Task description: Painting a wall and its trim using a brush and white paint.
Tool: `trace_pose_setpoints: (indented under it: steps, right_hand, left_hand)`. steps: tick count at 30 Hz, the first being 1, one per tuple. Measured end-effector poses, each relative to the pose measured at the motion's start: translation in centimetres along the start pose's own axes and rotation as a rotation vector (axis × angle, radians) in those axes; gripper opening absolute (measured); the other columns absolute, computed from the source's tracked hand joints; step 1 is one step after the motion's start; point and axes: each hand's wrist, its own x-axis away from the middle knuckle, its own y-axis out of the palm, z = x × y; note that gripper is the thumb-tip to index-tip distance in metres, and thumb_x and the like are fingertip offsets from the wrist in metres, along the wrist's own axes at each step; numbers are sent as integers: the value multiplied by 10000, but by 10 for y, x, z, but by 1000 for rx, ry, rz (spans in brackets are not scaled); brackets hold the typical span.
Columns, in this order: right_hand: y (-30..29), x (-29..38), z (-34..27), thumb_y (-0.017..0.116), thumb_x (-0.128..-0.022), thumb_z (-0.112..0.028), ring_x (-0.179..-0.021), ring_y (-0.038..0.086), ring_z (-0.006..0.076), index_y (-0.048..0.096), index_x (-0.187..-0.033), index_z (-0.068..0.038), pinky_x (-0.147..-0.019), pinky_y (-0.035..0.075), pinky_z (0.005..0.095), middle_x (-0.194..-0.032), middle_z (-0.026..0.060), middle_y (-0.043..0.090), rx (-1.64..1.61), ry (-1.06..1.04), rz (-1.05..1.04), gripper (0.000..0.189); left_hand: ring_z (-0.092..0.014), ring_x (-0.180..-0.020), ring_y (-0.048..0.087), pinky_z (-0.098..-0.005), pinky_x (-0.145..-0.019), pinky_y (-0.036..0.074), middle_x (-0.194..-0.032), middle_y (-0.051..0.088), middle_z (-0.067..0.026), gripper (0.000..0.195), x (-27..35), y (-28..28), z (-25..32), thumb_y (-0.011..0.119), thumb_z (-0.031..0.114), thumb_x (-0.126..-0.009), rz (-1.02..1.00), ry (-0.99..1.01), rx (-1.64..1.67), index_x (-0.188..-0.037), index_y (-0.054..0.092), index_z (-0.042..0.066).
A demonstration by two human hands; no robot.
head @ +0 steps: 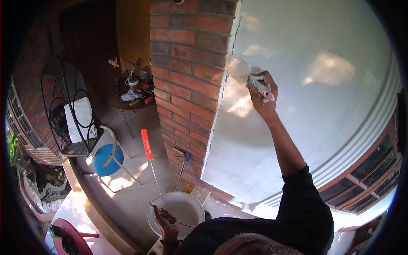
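Observation:
My right hand [263, 91] is raised against the white-painted wall [287, 127], gripping a flat hand tool [262, 86] by its white-smeared handle. Whether it is a brush or a scraper is not clear; its working end meets the wall near a jagged crack [235, 35] along the brick pillar [191, 70]. Lower down, my left hand [165, 223] is closed on the wire handle of a white bucket [200, 207] holding pale material. A thin metal rod with an orange handle [146, 143] stands tilted out of the bucket.
Left of the pillar are a round table [122, 105] with tools and cloth, a black metal chair [79, 146] and a blue-seated chair [110, 159]. A blue-and-yellow long-handled tool [182, 153] leans on the bricks. A red stool [68, 236] sits below the step edge [98, 213].

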Motion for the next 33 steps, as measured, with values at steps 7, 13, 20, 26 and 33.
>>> trace_pose_setpoints:
  steps: [7, 13, 20, 26, 33]
  right_hand:
    - [17, 13, -4, 693, -881, -11, -823, 619, 175, 598, -1048, 14, -719, 514, 308, -923, 104, 621, -4, -22, -16, 194]
    - [24, 86, -7, 714, -796, -2, -894, 626, 360, 587, -1076, -30, -718, 551, 404, -985, 168, 577, 138, -14, -213, 309]
    - [5, 55, -25, 740, -815, 1, -779, 635, 279, 580, -1077, -22, -704, 533, 339, -930, 158, 623, 94, 122, -242, 308]
    - [-31, 20, -17, 593, -864, 180, -849, 694, 161, 573, -1146, 50, -736, 588, 298, -966, 93, 678, -301, 408, -323, 312]
    - [-32, 43, -17, 676, -878, 113, -882, 673, 132, 666, -1063, 13, -804, 568, 278, -996, 65, 720, -281, 422, -544, 211]
  left_hand:
    - [-51, -501, 274, -254, -469, 190, -627, 308, 85, 392, -7, -2, -4, 602, 518, -976, 2, -14, -10, -825, 450, 191]
    - [-54, -498, 273, -255, -468, 190, -622, 306, 84, 386, -1, -3, -3, 601, 504, -983, -10, -22, 2, -812, 450, 192]
    - [-51, -496, 277, -255, -472, 197, -624, 320, 86, 374, -1, -10, -4, 605, 490, -988, -21, -28, 26, -807, 455, 199]
    - [-53, -484, 268, -262, -464, 196, -611, 309, 84, 392, 2, -9, -3, 603, 465, -1000, 20, -15, 69, -759, 446, 199]
    - [-45, -492, 280, -244, -462, 198, -616, 334, 86, 362, 13, 2, 4, 611, 444, -1005, 78, -8, 92, -778, 486, 191]
